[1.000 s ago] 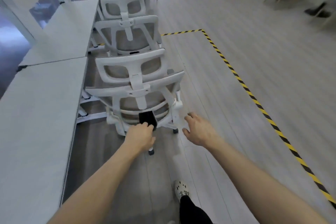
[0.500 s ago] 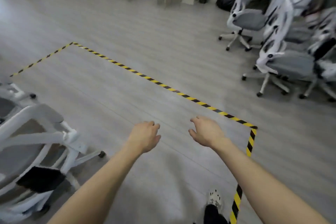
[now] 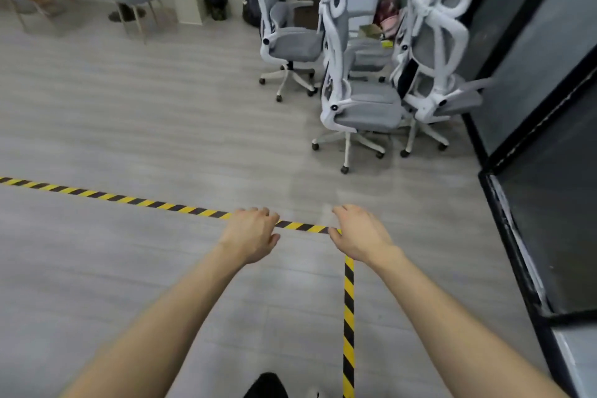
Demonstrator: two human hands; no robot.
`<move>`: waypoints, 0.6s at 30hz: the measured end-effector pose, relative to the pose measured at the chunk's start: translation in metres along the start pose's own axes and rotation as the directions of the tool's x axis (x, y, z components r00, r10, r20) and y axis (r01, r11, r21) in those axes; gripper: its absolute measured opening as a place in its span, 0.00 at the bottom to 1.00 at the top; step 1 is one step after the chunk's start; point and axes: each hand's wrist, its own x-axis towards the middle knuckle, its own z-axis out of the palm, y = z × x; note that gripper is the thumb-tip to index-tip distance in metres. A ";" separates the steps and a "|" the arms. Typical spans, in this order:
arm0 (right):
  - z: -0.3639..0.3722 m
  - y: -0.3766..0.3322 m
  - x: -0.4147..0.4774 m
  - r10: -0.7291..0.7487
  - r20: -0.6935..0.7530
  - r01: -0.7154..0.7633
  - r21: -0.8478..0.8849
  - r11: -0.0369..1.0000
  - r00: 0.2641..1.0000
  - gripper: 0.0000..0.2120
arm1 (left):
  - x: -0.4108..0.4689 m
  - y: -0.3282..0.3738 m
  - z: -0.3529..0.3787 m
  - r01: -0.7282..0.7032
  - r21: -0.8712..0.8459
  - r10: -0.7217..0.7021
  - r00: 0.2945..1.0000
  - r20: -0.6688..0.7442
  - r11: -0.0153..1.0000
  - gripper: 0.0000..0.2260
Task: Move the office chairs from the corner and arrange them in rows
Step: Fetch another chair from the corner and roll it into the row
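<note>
Left hand, right hand loosely curled, empty; office chairs ahead

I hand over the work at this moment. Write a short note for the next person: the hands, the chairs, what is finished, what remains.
Left hand: open, holds nothing.
Right hand: open, holds nothing. Both hover over the corner of the tape.
Chairs: at least four, bunched in the corner by the glass wall, beyond the tape.
Done: no row shows in this view.
Left: roll the chairs out, probably the nearest chair first, and line them in rows.
</note>
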 end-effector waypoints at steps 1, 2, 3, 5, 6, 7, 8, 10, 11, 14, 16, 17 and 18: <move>-0.005 0.013 0.015 0.021 -0.005 -0.021 0.015 1.000 1.000 0.19 | 0.023 -0.001 -0.005 0.000 0.006 0.000 1.000 -0.007 1.000 0.17; -0.010 0.024 0.031 0.037 -0.005 -0.037 0.027 0.999 0.999 0.19 | 0.046 -0.002 -0.010 0.002 0.009 -0.002 1.000 -0.010 1.000 0.17; -0.013 0.034 0.049 0.046 -0.004 -0.046 0.033 0.998 0.999 0.19 | 0.070 -0.005 -0.014 0.006 0.009 -0.006 1.000 -0.007 1.000 0.17; -0.019 0.050 0.089 0.057 0.003 -0.057 0.042 0.997 0.998 0.19 | 0.119 -0.013 -0.018 0.009 0.004 -0.009 1.000 0.012 1.000 0.18; -0.022 0.058 0.112 0.058 0.000 -0.058 0.046 0.997 0.998 0.19 | 0.145 -0.019 -0.020 0.004 0.003 -0.004 1.000 0.015 1.000 0.18; -0.024 0.066 0.136 0.054 -0.006 -0.054 0.049 0.997 0.999 0.20 | 0.172 -0.026 -0.021 -0.003 0.008 0.003 1.000 0.014 1.000 0.18; -0.028 0.073 0.161 0.051 -0.011 -0.051 0.053 0.997 0.999 0.20 | 0.201 -0.034 -0.023 -0.011 0.013 0.011 1.000 0.011 1.000 0.18; -0.037 0.089 0.214 0.065 -0.021 -0.063 0.065 0.996 0.998 0.20 | 0.261 -0.051 -0.025 -0.012 0.012 0.011 1.000 0.014 1.000 0.19; -0.045 0.097 0.241 0.076 -0.028 -0.074 0.066 0.995 0.997 0.20 | 0.292 -0.060 -0.030 -0.011 0.002 0.011 1.000 0.025 1.000 0.19; -0.075 0.119 0.319 0.086 -0.053 -0.083 0.055 0.995 0.995 0.18 | 0.381 -0.091 -0.055 -0.021 -0.021 0.022 0.999 0.035 1.000 0.20; -0.098 0.131 0.370 0.080 -0.084 -0.078 0.032 0.996 0.993 0.15 | 0.434 -0.113 -0.076 -0.016 -0.020 0.017 1.000 0.020 1.000 0.19; -0.109 0.136 0.394 0.087 -0.095 -0.084 0.030 0.996 0.992 0.15 | 0.458 -0.123 -0.087 -0.011 -0.021 0.011 1.000 0.016 1.000 0.19; -0.120 0.140 0.418 0.090 -0.106 -0.086 0.038 0.996 0.990 0.16 | 0.480 -0.133 -0.098 -0.006 -0.024 0.007 1.000 0.007 1.000 0.19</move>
